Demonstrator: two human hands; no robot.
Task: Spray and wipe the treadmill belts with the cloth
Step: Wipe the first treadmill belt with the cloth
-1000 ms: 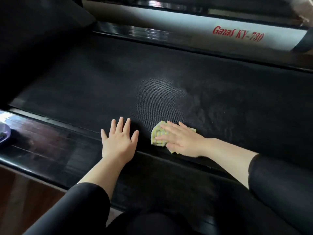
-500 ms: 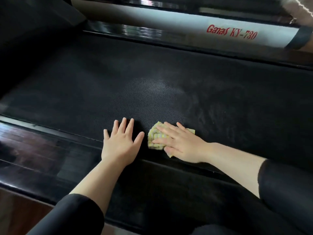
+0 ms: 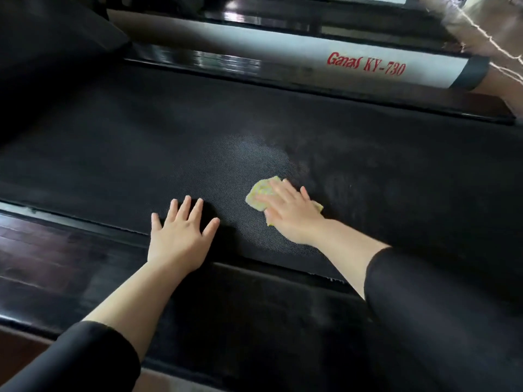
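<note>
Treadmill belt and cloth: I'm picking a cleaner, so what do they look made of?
The treadmill belt looks like black rubber or PVC with a matte finish: it shows a fine diagonal texture and little shine. The cloth seems to be a soft textile, perhaps microfibre or cotton, yellow-green with a ribbed check. It crumples under the right hand. The exact fibre cannot be told.

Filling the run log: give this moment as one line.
wipe | right hand presses cloth on belt | left hand flat on belt

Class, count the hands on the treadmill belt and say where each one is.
2. The left hand lies flat at the near edge of the belt. The right hand, just to its right, presses the yellow cloth onto it. None seems hidden.
</note>
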